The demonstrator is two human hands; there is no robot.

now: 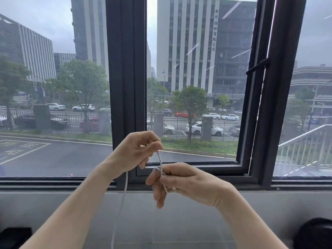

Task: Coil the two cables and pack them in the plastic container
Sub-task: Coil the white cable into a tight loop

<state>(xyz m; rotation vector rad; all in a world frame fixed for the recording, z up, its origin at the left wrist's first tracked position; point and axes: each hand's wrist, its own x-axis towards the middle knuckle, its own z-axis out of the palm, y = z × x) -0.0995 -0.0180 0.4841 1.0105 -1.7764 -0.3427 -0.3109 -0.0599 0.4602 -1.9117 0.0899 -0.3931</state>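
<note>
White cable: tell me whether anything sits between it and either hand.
Nothing visible does. The left hand pinches the white cable and the right hand grips it with curled fingers. The plastic container is out of view.

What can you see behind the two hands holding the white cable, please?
Behind the left hand and right hand, which grip the white cable, stands a dark window frame, with buildings and parked cars beyond. The hands cover part of its lower rail.
</note>
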